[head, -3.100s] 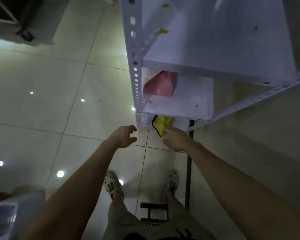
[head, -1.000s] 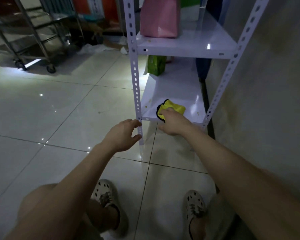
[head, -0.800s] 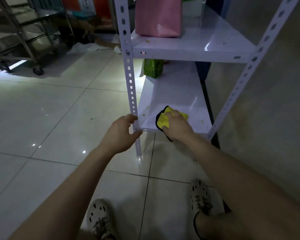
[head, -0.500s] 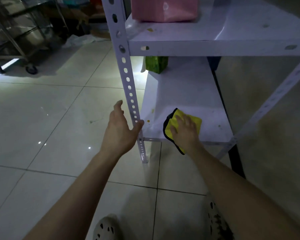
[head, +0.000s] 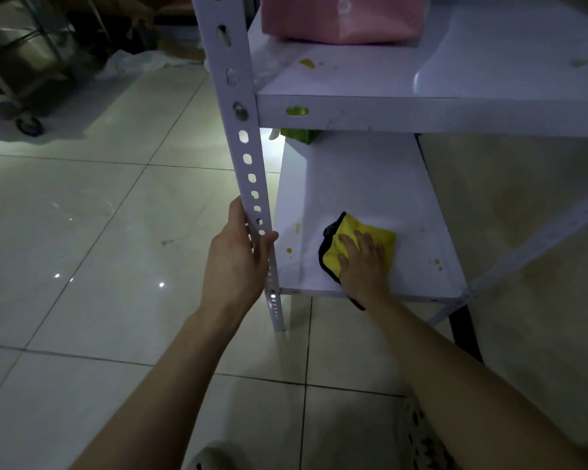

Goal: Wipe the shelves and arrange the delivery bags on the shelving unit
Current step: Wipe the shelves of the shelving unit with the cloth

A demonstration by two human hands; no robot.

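Note:
A yellow cloth with a black edge (head: 375,234) lies near the front of the white bottom shelf (head: 360,184). My right hand (head: 362,261) presses flat on the cloth, fingers spread. My left hand (head: 238,259) wraps around the perforated front-left post (head: 243,137) just above the bottom shelf. Yellowish stains dot the bottom shelf left and right of the cloth. A pink bag (head: 342,16) stands on the shelf above (head: 421,79), which also carries small stains. A green bag (head: 299,134) sits at the back of the bottom shelf, mostly hidden.
The shelving unit stands against a beige wall (head: 523,205) on the right. Glossy floor tiles (head: 82,249) stretch to the left. A wheeled metal cart (head: 21,72) and crumpled white plastic (head: 133,61) are at the far left. My shoes show at the bottom edge.
I have crouched from standing above the shelves down to the bottom shelf. My left hand closed around the post. My right hand moved the cloth farther onto the shelf and flattened on it.

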